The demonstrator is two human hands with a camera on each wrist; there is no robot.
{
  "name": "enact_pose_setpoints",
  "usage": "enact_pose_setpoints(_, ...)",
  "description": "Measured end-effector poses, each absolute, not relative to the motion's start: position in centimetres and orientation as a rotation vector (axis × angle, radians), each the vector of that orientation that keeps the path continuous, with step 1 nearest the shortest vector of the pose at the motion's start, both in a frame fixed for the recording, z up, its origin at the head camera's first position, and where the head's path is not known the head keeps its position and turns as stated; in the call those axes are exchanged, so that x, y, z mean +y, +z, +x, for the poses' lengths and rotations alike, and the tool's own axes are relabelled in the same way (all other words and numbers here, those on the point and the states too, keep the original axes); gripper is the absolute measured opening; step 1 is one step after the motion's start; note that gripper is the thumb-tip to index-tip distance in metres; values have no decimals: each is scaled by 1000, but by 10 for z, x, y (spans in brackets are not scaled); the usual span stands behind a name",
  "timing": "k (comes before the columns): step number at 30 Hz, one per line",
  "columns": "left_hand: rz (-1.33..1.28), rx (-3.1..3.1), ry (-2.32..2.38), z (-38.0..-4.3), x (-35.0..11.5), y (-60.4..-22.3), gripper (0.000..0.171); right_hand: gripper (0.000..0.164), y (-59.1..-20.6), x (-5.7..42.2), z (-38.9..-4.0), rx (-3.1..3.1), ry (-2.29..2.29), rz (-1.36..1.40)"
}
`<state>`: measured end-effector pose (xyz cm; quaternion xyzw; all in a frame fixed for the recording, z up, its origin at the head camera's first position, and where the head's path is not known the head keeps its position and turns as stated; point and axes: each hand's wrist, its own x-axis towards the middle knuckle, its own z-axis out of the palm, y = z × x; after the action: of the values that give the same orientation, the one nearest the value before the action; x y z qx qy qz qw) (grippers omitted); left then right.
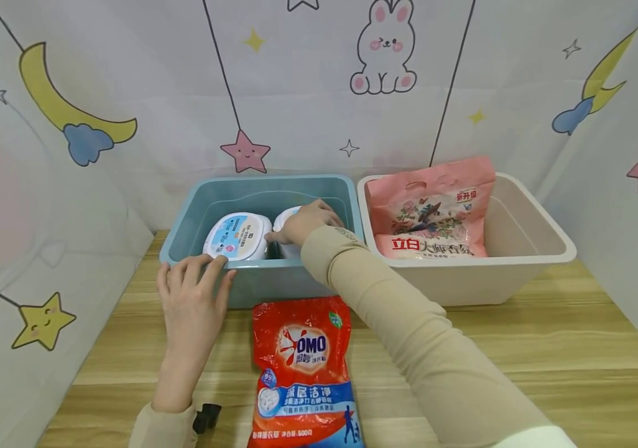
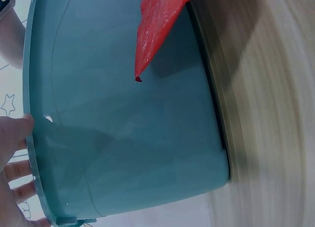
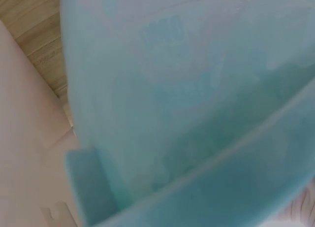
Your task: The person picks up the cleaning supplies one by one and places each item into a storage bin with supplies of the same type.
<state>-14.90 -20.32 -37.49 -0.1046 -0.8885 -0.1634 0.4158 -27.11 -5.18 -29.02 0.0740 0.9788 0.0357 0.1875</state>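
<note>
In the head view my left hand grips the front rim of a teal plastic bin near its left corner. The left wrist view shows the thumb outside the rim and the fingers behind it. Inside the bin sits a white tub with a blue and white printed lid. My right hand reaches in and holds a second white tub beside it, the thumb between the two tubs. Much of this second tub is hidden behind the hand. In the right wrist view only the bin's blurred wall and rim show closely.
A red OMO washing powder bag lies on the wooden table in front of the teal bin. To the right stands a beige bin with a pink detergent bag leaning inside. A printed white curtain hangs behind.
</note>
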Motion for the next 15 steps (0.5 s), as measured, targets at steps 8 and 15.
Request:
enact_pose_setpoints(8,-264,-2232,-409,-148,-203,-375,29,99,-295,-51,-274,2766,30,217)
enact_pose_setpoints(15,-259,-2247,-410,-149,-203,-375,29,105,-296,-48,-269,2797,-2,192)
